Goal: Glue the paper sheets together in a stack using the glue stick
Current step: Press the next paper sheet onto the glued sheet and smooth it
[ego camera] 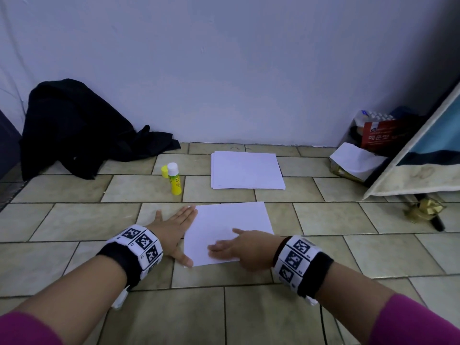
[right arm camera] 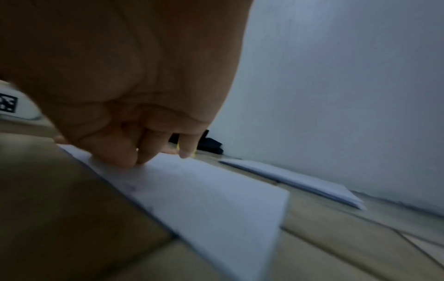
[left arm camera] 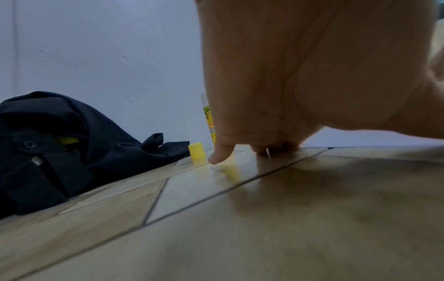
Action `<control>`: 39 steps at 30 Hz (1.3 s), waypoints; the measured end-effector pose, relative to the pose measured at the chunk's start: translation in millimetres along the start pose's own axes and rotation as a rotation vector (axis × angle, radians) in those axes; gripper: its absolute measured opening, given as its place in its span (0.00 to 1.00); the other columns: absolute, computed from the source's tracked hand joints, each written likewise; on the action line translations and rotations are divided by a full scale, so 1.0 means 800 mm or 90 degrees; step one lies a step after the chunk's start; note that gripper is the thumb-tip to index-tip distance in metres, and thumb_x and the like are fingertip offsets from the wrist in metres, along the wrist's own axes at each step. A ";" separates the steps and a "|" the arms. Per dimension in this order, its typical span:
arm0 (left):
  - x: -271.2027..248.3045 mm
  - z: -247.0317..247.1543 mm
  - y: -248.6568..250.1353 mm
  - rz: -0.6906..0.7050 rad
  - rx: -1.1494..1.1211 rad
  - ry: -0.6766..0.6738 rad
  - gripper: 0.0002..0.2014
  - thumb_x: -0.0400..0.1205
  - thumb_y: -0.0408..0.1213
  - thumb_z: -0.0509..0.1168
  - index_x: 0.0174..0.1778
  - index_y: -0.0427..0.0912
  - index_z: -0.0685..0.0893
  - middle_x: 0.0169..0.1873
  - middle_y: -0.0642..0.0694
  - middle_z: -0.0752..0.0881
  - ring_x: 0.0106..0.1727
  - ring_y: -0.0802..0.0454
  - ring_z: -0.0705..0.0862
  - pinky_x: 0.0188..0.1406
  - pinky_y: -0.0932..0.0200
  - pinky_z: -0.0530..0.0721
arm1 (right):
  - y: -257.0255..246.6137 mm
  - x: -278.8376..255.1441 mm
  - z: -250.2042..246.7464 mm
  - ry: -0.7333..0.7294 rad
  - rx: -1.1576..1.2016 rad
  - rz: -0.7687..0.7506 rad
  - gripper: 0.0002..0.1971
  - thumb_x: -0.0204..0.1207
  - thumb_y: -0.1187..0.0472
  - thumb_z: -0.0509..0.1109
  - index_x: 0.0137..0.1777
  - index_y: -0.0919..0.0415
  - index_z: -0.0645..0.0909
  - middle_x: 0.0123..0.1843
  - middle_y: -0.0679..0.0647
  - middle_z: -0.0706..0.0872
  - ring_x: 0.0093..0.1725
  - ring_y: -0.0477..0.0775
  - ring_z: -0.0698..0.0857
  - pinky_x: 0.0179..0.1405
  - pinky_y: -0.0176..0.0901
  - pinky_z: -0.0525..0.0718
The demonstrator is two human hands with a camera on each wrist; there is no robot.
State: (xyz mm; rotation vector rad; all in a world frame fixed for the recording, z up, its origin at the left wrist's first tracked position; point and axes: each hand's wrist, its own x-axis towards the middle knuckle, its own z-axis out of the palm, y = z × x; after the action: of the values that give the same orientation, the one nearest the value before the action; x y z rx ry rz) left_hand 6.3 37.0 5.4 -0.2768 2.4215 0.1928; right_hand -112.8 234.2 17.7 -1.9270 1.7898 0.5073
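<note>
From the head view, the left hand (ego camera: 174, 232) lies flat on the tiled floor (ego camera: 323, 307) with its fingers straight and together and the thumb spread, along the left edge of the near paper sheets (ego camera: 229, 230). The right hand (ego camera: 239, 247) rests on the same sheets, fingers stretched out and pressing on their near part. Beyond the left hand stands the glue stick (ego camera: 175, 179) upright, its yellow cap (ego camera: 164, 171) just beside it. Beyond the right hand lies the paper pile (ego camera: 246, 170), close to the wall. Far to the left of the left hand lies a dark garment (ego camera: 74, 130). From the left wrist view, the left hand (left arm camera: 300, 79) touches the floor with its fingertips (left arm camera: 217, 158); the cap (left arm camera: 196, 150) stands past them, and the glue stick (left arm camera: 209, 117) is half hidden behind the hand. From the right wrist view, which is blurred, the right hand (right arm camera: 134, 81) presses its fingertips (right arm camera: 125, 157) on the near sheets (right arm camera: 204, 199), and the pile (right arm camera: 300, 178) lies farther, to the right.
</note>
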 end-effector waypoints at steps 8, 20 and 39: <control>-0.001 -0.001 0.000 0.002 0.011 -0.004 0.65 0.71 0.66 0.69 0.80 0.40 0.25 0.80 0.47 0.24 0.81 0.53 0.27 0.78 0.29 0.35 | 0.066 -0.096 0.048 0.044 0.171 0.131 0.33 0.78 0.72 0.53 0.80 0.43 0.66 0.80 0.35 0.64 0.78 0.29 0.61 0.81 0.45 0.37; 0.002 0.001 -0.004 0.005 -0.020 -0.019 0.69 0.65 0.70 0.69 0.78 0.42 0.22 0.75 0.52 0.19 0.80 0.54 0.24 0.75 0.30 0.31 | 0.074 -0.038 0.027 0.265 0.326 0.387 0.44 0.71 0.43 0.75 0.83 0.53 0.58 0.81 0.49 0.67 0.76 0.52 0.71 0.74 0.45 0.68; 0.002 0.000 0.003 -0.020 -0.019 -0.022 0.66 0.71 0.66 0.69 0.78 0.42 0.21 0.77 0.48 0.20 0.80 0.51 0.24 0.76 0.26 0.34 | 0.072 -0.033 0.030 0.528 0.733 0.430 0.44 0.67 0.55 0.81 0.80 0.51 0.62 0.67 0.46 0.76 0.60 0.52 0.81 0.48 0.39 0.81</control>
State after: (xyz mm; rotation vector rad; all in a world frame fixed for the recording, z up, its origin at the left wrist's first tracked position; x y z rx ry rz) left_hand 4.6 38.8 4.8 -0.3220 2.3797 0.2186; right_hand -171.7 266.7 7.8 -0.6815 2.3528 -1.0989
